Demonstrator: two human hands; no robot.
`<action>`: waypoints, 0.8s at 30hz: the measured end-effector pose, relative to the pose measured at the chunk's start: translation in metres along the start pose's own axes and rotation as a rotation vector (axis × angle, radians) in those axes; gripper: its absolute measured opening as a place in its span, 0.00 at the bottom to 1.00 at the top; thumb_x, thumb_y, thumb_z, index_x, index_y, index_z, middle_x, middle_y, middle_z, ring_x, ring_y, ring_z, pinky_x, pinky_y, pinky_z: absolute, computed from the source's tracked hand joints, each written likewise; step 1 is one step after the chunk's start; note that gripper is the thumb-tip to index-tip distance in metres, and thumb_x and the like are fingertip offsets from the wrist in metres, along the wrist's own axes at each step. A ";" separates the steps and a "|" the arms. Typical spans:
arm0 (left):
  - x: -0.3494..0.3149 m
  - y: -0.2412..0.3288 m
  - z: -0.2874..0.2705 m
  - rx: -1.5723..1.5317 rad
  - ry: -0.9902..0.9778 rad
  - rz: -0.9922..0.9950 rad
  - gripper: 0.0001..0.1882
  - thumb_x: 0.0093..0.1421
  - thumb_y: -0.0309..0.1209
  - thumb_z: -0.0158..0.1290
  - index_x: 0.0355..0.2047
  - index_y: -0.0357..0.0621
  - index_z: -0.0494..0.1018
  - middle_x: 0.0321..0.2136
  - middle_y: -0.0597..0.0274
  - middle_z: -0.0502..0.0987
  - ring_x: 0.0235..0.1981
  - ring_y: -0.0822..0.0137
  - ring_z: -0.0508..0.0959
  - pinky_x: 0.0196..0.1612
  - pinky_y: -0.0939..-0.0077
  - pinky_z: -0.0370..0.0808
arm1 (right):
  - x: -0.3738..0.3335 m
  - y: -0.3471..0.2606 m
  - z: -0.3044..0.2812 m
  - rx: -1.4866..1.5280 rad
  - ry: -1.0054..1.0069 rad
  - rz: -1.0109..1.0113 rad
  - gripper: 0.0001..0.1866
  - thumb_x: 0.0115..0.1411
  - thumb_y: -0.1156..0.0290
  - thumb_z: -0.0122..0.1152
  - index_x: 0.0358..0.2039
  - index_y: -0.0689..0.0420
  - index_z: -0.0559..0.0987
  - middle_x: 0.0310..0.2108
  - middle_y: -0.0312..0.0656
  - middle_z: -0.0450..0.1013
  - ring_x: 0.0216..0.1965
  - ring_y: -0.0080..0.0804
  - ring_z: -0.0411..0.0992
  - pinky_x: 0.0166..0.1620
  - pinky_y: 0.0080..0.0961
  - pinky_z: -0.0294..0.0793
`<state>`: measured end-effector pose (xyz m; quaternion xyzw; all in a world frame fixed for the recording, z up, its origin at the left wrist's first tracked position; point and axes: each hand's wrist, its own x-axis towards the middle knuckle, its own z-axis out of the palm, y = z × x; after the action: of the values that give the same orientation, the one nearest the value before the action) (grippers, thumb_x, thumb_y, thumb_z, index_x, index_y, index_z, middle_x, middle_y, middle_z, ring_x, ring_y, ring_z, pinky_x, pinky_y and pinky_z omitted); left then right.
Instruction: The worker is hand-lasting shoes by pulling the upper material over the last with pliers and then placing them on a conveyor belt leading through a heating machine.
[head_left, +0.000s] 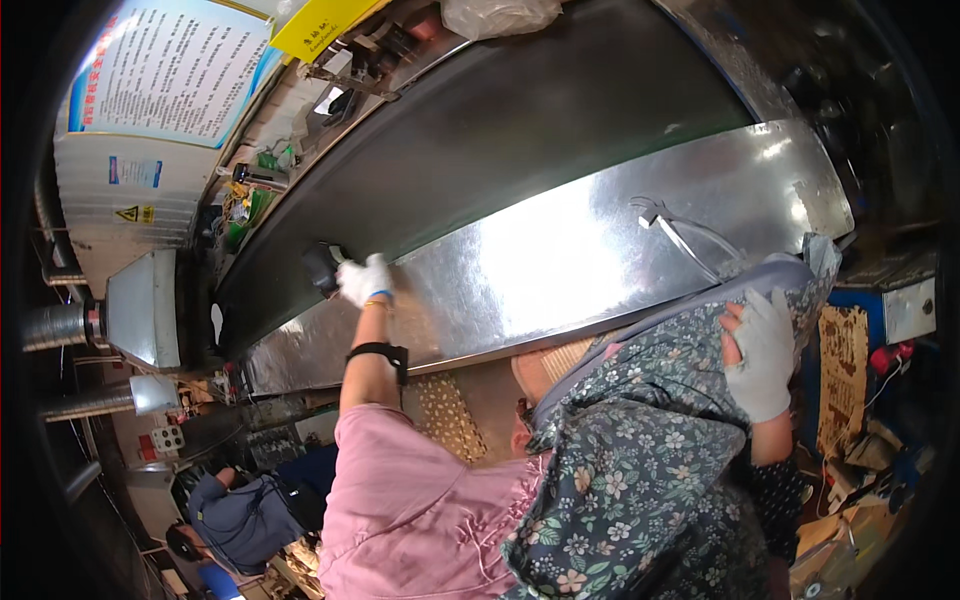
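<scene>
My left hand (365, 281), in a white glove, reaches across a shiny metal ledge to the edge of a dark belt-like surface (440, 150). Its fingers are closed at the side of a dark, rounded object (321, 268), perhaps a shoe; the exact kind does not show. A black strap (378, 352) circles that forearm, below a pink sleeve. At the right, my right hand (757, 365), also gloved in white with bare skin at the thumb, lies with its fingers stretched over dark floral cloth (640, 450). Nothing shows in it.
The metal ledge (440, 310) runs along the belt's near side. A thin, curved pale strip (688, 245) lies on it. Small items crowd a shelf (262, 175) behind. At lower left a person (250, 515) in dark clothes sits. Metal ducting (145, 310) stands left.
</scene>
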<state>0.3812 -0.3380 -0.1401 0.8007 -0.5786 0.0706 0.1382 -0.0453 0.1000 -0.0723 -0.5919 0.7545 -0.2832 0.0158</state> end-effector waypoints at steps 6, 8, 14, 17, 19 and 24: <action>0.118 -0.120 0.012 -0.145 -0.070 -0.243 0.34 0.53 0.48 0.59 0.52 0.34 0.71 0.47 0.44 0.79 0.44 0.51 0.81 0.51 0.59 0.74 | 0.006 -0.012 0.009 -0.100 0.052 -0.032 0.10 0.48 0.78 0.65 0.33 0.58 0.80 0.40 0.42 0.77 0.53 0.48 0.70 0.63 0.58 0.62; 0.157 -0.153 0.002 -0.389 -0.348 -0.164 0.30 0.54 0.47 0.58 0.47 0.32 0.75 0.40 0.47 0.81 0.36 0.55 0.81 0.45 0.64 0.76 | 0.006 -0.009 0.012 -0.072 0.075 -0.039 0.10 0.47 0.79 0.65 0.33 0.58 0.80 0.40 0.42 0.77 0.52 0.48 0.71 0.63 0.57 0.62; 0.100 -0.022 0.064 -1.155 -0.582 -0.358 0.08 0.59 0.34 0.55 0.36 0.45 0.74 0.32 0.62 0.74 0.30 0.67 0.76 0.34 0.65 0.77 | 0.014 -0.020 0.015 -0.113 0.048 -0.014 0.10 0.47 0.79 0.65 0.33 0.58 0.80 0.39 0.41 0.77 0.52 0.47 0.71 0.62 0.56 0.63; 0.048 0.044 0.075 -1.526 -0.878 -0.101 0.12 0.61 0.27 0.54 0.45 0.38 0.75 0.36 0.63 0.77 0.36 0.63 0.79 0.47 0.63 0.77 | 0.015 -0.019 0.019 -0.120 0.030 -0.038 0.11 0.47 0.78 0.66 0.33 0.57 0.80 0.39 0.40 0.77 0.52 0.46 0.71 0.62 0.55 0.63; -0.019 0.117 0.026 -0.741 -0.681 0.739 0.17 0.58 0.27 0.58 0.48 0.37 0.75 0.43 0.57 0.80 0.40 0.56 0.80 0.50 0.67 0.76 | 0.007 -0.012 0.016 -0.162 0.040 -0.031 0.11 0.45 0.78 0.67 0.33 0.57 0.81 0.39 0.40 0.77 0.51 0.47 0.71 0.62 0.55 0.63; 0.032 0.136 0.026 -0.074 0.080 1.103 0.40 0.44 0.45 0.67 0.56 0.40 0.70 0.53 0.46 0.75 0.59 0.46 0.69 0.62 0.58 0.66 | 0.021 -0.019 0.012 -0.096 0.020 0.005 0.10 0.45 0.77 0.66 0.31 0.57 0.81 0.38 0.41 0.77 0.51 0.47 0.71 0.61 0.56 0.63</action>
<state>0.2610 -0.4142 -0.1369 0.3703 -0.9086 0.1422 0.1307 -0.0305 0.0737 -0.0673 -0.5874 0.7687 -0.2524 -0.0193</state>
